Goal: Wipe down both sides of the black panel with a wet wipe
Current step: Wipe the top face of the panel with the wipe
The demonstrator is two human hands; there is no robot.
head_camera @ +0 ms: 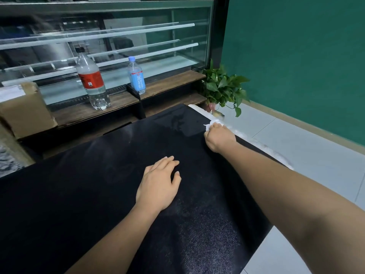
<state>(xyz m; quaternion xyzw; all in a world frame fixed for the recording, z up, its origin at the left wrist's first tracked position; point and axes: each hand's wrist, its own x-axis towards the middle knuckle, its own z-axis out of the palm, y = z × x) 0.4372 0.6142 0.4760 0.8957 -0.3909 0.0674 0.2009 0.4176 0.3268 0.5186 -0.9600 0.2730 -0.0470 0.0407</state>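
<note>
The black panel [98,194] lies flat and fills the lower half of the view, its surface grainy with faint damp streaks. Along its far right edge runs a white rim [199,110]. My right hand [220,138] is stretched out to that edge and closed around a crumpled white wet wipe [212,124], which presses on the panel near the rim. My left hand [160,184] rests palm down on the middle of the panel, fingers slightly spread, holding nothing.
Behind the panel a wooden ledge [110,107] carries a large bottle with a red label [91,82] and a smaller blue-labelled bottle [136,78], in front of a glass display case [118,36]. A cardboard box [25,109] sits left. A potted plant [223,88] stands right.
</note>
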